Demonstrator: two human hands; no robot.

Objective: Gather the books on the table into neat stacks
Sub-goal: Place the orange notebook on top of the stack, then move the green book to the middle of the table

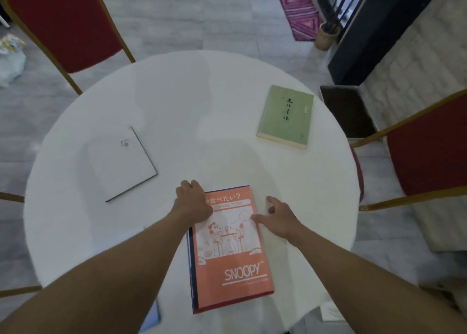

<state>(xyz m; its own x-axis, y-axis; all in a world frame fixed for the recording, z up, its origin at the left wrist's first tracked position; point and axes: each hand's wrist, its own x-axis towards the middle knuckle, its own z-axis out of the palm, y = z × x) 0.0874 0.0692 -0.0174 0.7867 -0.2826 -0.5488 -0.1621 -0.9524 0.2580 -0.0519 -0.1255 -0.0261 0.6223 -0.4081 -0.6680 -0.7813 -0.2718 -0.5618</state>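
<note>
Resting on a round white desk (177, 101), our orange book (231, 247) lies nearest us, on top of a darker book whose blue edge (191, 270) shows along its left side. Our left hand (193, 201) lies on the orange book's far left corner, fingers curled over the edge; whether it grips we cannot tell. Our right hand (276, 218) lies spread and released, thumb touching the book's right edge. A white book (121, 164) lies to the left, a green book (286, 116) far right, well apart. Another pale blue book (151, 318) peeks from under our left forearm. Red chairs (65, 23) stand around the desk.
</note>
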